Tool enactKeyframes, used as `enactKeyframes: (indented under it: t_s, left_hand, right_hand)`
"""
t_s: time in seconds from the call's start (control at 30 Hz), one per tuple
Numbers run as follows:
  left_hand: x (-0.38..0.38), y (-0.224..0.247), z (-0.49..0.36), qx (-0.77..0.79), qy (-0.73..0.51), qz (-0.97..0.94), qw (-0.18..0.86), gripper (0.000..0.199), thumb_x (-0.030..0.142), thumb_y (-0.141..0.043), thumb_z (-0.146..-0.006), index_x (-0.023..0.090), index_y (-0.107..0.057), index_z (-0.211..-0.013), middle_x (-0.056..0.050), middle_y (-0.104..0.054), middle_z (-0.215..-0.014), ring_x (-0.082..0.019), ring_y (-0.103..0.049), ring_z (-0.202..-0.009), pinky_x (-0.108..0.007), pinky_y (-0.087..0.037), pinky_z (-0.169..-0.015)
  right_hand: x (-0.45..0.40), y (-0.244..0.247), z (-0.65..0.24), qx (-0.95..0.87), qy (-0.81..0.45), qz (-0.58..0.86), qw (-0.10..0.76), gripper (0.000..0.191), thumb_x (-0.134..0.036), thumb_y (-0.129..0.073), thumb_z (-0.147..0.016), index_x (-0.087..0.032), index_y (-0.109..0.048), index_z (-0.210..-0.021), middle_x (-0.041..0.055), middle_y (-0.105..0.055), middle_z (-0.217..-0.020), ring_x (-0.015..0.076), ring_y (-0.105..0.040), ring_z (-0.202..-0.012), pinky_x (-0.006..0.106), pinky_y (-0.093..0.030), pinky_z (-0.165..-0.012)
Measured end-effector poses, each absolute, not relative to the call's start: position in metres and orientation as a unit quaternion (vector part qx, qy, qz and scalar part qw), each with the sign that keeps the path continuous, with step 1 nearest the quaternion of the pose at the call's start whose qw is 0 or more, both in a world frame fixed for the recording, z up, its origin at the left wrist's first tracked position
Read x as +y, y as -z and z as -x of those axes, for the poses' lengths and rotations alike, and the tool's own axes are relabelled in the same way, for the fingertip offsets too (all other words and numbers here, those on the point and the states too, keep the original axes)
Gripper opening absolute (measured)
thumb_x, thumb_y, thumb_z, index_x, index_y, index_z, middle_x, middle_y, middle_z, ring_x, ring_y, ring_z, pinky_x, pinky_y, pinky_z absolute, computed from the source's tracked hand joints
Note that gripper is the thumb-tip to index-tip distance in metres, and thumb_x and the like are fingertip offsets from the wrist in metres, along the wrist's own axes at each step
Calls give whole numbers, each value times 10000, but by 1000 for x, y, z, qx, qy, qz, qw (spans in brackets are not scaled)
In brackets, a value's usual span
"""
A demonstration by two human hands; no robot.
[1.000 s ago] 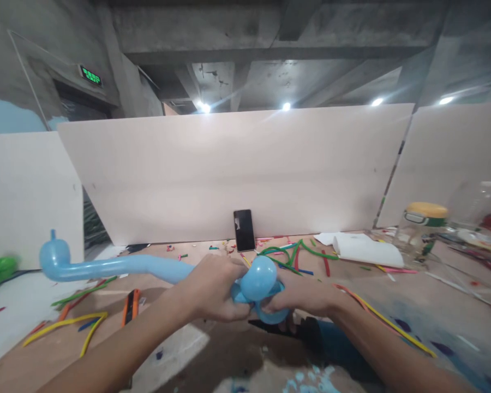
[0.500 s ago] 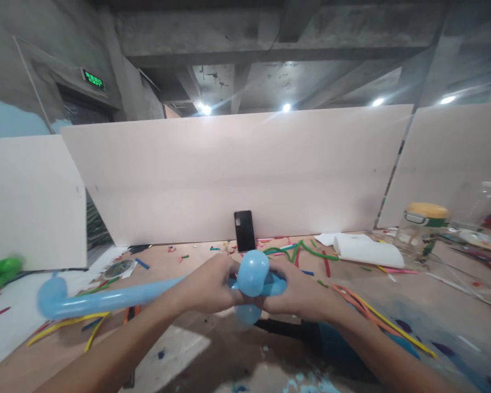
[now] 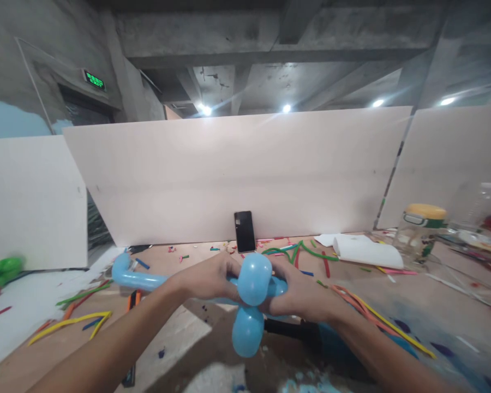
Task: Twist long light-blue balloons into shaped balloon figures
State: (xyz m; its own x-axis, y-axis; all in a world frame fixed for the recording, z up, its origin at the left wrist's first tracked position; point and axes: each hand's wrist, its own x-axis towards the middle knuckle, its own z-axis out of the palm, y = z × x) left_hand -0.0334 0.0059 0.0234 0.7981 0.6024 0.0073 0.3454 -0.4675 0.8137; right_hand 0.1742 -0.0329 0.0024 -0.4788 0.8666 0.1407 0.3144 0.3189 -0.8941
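Note:
Between my hands is a light-blue modelling balloon [image 3: 254,278] twisted into several bubbles. One round bubble faces me at the top, and a second hangs just below it. My left hand [image 3: 216,277] is closed around the balloon's left side, its fingertips partly hidden behind the bubbles. From there a long untwisted length runs left behind my forearm and ends in an upturned bend. My right hand [image 3: 297,292] grips the bubbles on the right, thumb and fingers curled about them. Under my hands lies a dark nozzle-like tool [image 3: 286,328] with a blue body, partly covered by my right arm.
A black phone [image 3: 244,232] leans against the white board [image 3: 229,174] behind the table. Loose balloons, such as yellow ones [image 3: 69,322] and green ones [image 3: 300,250], lie around. A white paper roll [image 3: 368,252] and a yellow-lidded jar [image 3: 419,234] stand right; an orange-black cutter [image 3: 131,305] lies left.
The long tail of the balloon has swung inward, from far left to nearer my left forearm. The lower bubble has come further into view below my hands, which stay in nearly the same place.

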Motion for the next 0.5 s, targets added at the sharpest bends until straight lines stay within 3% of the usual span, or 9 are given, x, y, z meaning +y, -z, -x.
enactKeyframes:
  t_s: [0.27, 0.4, 0.5]
  left_hand:
    - [21, -32, 22, 216, -60, -867, 445, 275, 246, -707, -636, 189, -691, -905, -3, -678, -920, -214, -599, -892, -318, -462, -816]
    - [21, -33, 14, 254, -106, -894, 354, 537, 225, -764, -523, 220, -627, -1043, -10, -651, -1022, -235, -591, -910, -324, -475, -779]
    - [14, -34, 10, 233, -139, -890, 368, 509, 243, -744, -579, 236, -616, -1071, -14, -645, -1069, -236, -586, -964, -336, -476, -812]
  right_hand:
    - [-16, 10, -185, -781, -422, 316, 335, 543, -207, -742, -576, -230, -625, -1106, 18, -653, -1019, 239, -589, -962, 355, -478, -830]
    - [-12, 9, -192, -801, -415, 308, 302, 533, -166, -738, -541, -220, -641, -1062, 16, -655, -992, 239, -592, -924, 360, -480, -803]
    - [-9, 11, -195, -765, -475, 293, 321, 501, -181, -720, -559, -209, -630, -1051, 25, -644, -1016, 229, -588, -929, 358, -474, -808]
